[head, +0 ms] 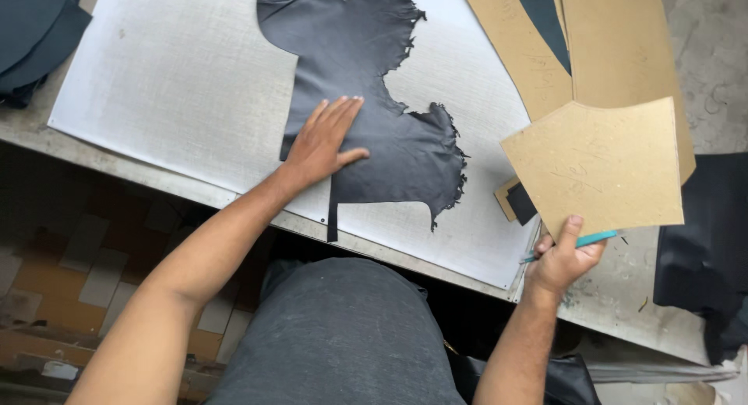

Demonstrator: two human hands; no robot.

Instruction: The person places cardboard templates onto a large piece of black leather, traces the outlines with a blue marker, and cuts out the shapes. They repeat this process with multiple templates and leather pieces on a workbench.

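Observation:
A dark grey piece of leather [389,85] with ragged edges lies on a white cutting mat [179,85]. My left hand [323,140] rests flat on its lower left part, fingers spread and pointing away from me. My right hand [565,257] holds a tan cardboard pattern piece [596,167] by its lower edge, together with a teal pen [580,241], above the mat's right edge. A narrow strip of the leather hangs over the table's front edge.
More tan cardboard patterns [615,38] lie at the back right, with dark material between them. Dark leather pieces sit at the far left [31,31] and the right edge [701,249]. The worn table edge [623,311] runs diagonally; tiled floor [70,272] lies below left.

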